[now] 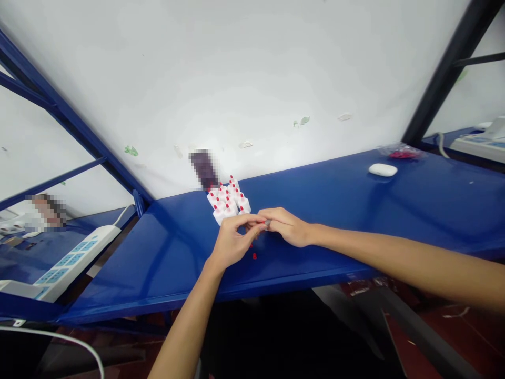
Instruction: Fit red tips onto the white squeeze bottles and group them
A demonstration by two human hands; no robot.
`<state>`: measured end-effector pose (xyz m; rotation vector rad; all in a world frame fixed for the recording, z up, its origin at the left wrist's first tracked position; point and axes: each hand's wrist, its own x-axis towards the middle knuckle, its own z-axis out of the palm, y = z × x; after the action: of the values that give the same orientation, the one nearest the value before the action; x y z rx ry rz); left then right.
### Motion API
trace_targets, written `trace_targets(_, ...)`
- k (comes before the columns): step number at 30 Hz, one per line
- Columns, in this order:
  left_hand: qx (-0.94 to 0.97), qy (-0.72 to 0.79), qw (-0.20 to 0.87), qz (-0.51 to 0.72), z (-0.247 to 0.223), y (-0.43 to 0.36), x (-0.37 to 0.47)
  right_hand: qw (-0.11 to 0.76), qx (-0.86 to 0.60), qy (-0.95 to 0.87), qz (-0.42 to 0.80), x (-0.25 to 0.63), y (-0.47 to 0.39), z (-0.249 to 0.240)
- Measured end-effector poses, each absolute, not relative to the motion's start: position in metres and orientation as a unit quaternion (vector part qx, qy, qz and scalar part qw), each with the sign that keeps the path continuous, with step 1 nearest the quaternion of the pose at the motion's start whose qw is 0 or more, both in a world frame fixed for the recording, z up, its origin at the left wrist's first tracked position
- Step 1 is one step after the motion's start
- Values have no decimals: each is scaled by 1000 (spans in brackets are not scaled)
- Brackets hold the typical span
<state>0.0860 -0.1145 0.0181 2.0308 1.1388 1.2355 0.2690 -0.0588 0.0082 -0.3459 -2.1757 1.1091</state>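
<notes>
My left hand (pixel 232 241) and my right hand (pixel 290 227) meet above the front of the blue table, fingertips pinched together. Between them shows a small red piece (pixel 263 222) with something grey beside it, mostly covered by the fingers. Just behind my left hand stands a cluster of several small white bottles (pixel 224 212) with narrow red tips. Below my hands, a loose red cap (pixel 254 256) lies on the tabletop, and a bit of another red one shows by my left thumb.
The blue table (pixel 315 195) runs along a white wall. A white rounded case (pixel 382 170) and a clear bag of red pieces (pixel 404 151) lie to the right. A dark pixelated object (pixel 204 168) leans behind the bottles. At left is a white power strip (pixel 74 260).
</notes>
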Motion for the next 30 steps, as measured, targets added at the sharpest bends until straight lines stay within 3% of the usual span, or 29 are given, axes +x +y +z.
trace_targets(5, 765, 407, 147, 477, 21, -112, 83, 326, -150, -798, 483, 269, -63, 13)
trace_targets(12, 739, 437, 209, 469, 17, -112, 86, 333, -158, -738, 566, 266, -67, 13)
trace_targets(25, 767, 420, 275, 400, 14, -111, 92, 346, -171, -765, 516, 270, -67, 11)
trace_targets(30, 695, 482, 175, 504, 28, -98, 70, 355, -235, -790, 441, 271, -55, 7)
